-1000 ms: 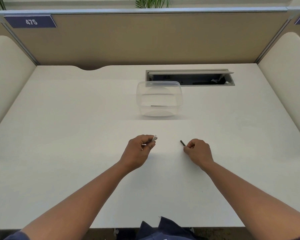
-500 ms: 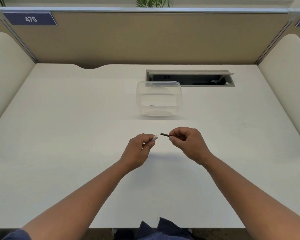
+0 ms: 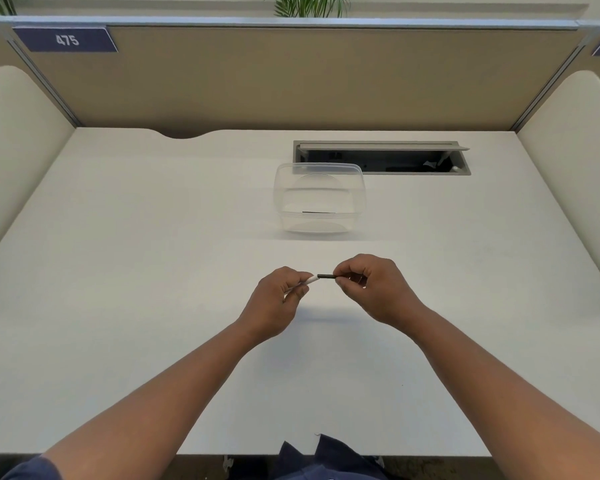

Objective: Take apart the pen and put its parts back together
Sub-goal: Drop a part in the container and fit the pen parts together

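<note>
White plastic shows at the left hand (image 3: 274,299), where the fingers are curled round the pale pen barrel (image 3: 310,279) so that only its tapered end sticks out toward the middle. The right hand (image 3: 371,289) pinches a short dark pen piece (image 3: 325,276) between thumb and forefinger, the other fingers folded under, and holds it level with its free end meeting the barrel's tip — whether the two parts actually touch or one has entered the other is too small to tell. Both hands hover just above the white desk (image 3: 153,271), near its middle and close to the front edge, with the bare forearms reaching in from the bottom corners. Farther back on the desk stands a clear plastic container (image 3: 319,199), well apart from the hands, with a thin dark line of something lying at its bottom. Just behind the container, a cable slot (image 3: 381,157) is set into the desktop with its lid tilted open. A tan partition (image 3: 291,74) closes off the rear — it carries a blue label (image 3: 66,39) reading 475 at its upper left.
</note>
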Demonstrator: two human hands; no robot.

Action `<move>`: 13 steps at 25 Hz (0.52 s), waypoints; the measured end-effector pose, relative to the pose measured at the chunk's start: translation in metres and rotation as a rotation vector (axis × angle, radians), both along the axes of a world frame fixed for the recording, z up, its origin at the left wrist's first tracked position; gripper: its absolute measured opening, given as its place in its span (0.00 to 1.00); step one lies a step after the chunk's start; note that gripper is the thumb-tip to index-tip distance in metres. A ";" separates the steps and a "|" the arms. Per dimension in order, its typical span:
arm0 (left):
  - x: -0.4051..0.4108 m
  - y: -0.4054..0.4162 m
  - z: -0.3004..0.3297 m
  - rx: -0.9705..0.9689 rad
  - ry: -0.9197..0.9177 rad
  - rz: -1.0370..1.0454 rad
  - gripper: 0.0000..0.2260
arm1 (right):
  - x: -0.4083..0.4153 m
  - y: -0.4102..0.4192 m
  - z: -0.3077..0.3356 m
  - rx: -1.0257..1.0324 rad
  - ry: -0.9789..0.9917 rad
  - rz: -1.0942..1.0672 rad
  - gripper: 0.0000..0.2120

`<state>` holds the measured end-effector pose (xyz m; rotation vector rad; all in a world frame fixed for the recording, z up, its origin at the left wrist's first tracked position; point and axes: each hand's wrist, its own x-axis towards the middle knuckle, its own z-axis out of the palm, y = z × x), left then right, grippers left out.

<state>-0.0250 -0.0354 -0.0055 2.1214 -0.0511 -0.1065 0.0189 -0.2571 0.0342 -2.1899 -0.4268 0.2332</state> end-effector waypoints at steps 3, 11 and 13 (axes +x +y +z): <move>-0.002 0.001 0.001 0.062 -0.040 -0.039 0.12 | 0.002 -0.001 0.003 -0.089 -0.143 0.071 0.07; -0.002 -0.007 0.013 0.168 -0.095 -0.125 0.13 | -0.004 0.008 -0.005 -0.080 -0.058 0.075 0.05; -0.002 -0.008 0.015 0.171 -0.084 -0.123 0.13 | -0.005 0.008 -0.008 -0.049 -0.012 0.031 0.05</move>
